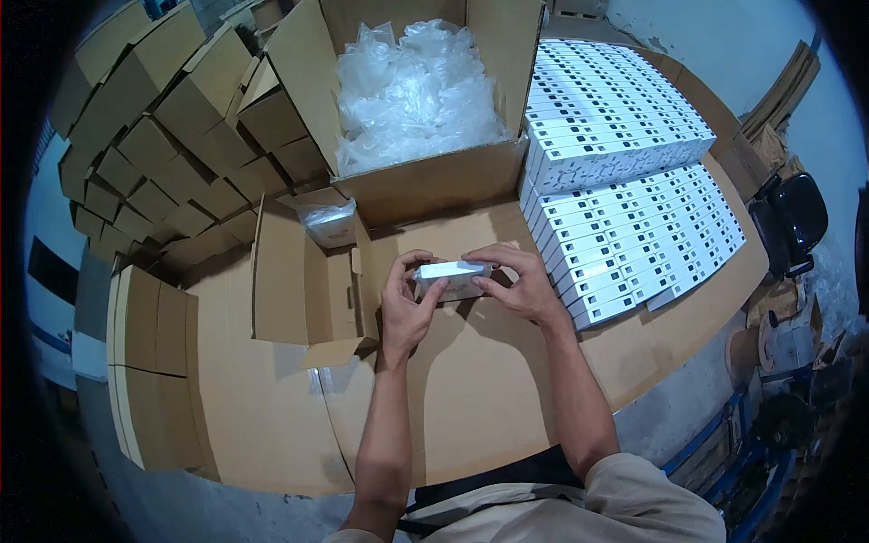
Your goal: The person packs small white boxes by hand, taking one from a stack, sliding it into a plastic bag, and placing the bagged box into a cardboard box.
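A small white box (455,282), seemingly in a clear plastic bag, is held above the cardboard-covered table (489,398). My left hand (407,303) grips its left end and my right hand (522,285) its right end, thumbs on the near face. To the left of my hands stands an open brown carton (282,281), with a plastic-wrapped white box (329,223) inside at its far end. Behind my hands is a large open carton (434,188) filled with clear plastic bags (421,95).
Rows of white boxes (625,240) are stacked on the right of the table. Many brown cartons (163,136) pile up at the back left, with flat cartons (154,362) at the left edge. A black chair (797,222) stands beyond the right edge.
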A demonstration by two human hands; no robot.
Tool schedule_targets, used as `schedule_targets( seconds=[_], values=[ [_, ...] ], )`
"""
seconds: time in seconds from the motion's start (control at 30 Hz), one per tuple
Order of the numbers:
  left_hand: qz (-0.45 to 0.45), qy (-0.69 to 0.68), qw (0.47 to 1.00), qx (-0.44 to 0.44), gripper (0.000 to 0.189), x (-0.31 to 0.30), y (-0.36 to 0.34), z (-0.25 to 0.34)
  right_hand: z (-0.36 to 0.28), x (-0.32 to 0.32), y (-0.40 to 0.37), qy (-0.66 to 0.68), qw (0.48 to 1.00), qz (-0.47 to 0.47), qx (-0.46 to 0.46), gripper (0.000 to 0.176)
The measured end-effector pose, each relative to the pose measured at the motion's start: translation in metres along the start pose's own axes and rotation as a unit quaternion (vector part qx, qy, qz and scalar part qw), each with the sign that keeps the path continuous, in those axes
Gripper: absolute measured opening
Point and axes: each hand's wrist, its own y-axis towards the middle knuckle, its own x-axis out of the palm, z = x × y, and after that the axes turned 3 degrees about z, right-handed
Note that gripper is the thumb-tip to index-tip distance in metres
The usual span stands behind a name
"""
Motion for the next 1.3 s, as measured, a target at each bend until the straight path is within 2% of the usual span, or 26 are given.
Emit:
schedule_targets(
  seconds=[0.27, 0.37, 0.57, 0.7, 0.77, 0.87, 0.97, 1.07, 1.2, 1.3],
  values=[
    [0.037, 0.074, 0.996, -0.031, 0.056, 0.007, -0.010, 0.003, 0.002, -0.003, -0.002, 0.006, 0.999, 0.001, 0.033, 0.029],
    [0.042, 0.112, 0.992, -0.031, 0.066, 0.008, -0.015, 0.000, 0.005, -0.001, -0.002, 0.034, 0.999, 0.013, 0.035, 0.026],
    [0.127, 0.241, 0.961, 0.042, 0.088, 0.016, -0.038, -0.006, 0.016, 0.002, -0.005, 0.075, 0.992, 0.065, 0.074, 0.024],
    [0.059, 0.359, 0.931, 0.033, 0.085, 0.008, -0.071, 0.000, 0.016, 0.005, -0.004, 0.058, 0.992, 0.085, 0.068, 0.023],
    [-0.005, 0.453, 0.891, 0.039, 0.080, 0.006, -0.092, 0.018, 0.015, 0.013, -0.005, 0.090, 0.987, 0.097, 0.091, 0.024],
    [-0.081, 0.484, 0.871, 0.022, 0.074, 0.001, -0.119, 0.034, 0.015, 0.029, -0.001, 0.144, 0.978, 0.124, 0.086, 0.026],
    [-0.110, 0.532, 0.839, 0.018, 0.072, -0.006, -0.143, 0.048, 0.014, 0.046, 0.012, 0.192, 0.970, 0.133, 0.074, 0.031],
    [-0.118, 0.538, 0.835, 0.003, 0.071, -0.010, -0.159, 0.055, 0.001, 0.063, 0.039, 0.221, 0.966, 0.131, 0.036, 0.031],
    [-0.121, 0.550, 0.826, -0.009, 0.071, -0.013, -0.167, 0.058, -0.029, 0.085, 0.088, 0.230, 0.965, 0.123, -0.026, 0.029],
    [-0.122, 0.553, 0.824, -0.017, 0.071, -0.012, -0.166, 0.061, -0.036, 0.095, 0.115, 0.182, 0.977, 0.088, -0.072, 0.028]
  ],
)
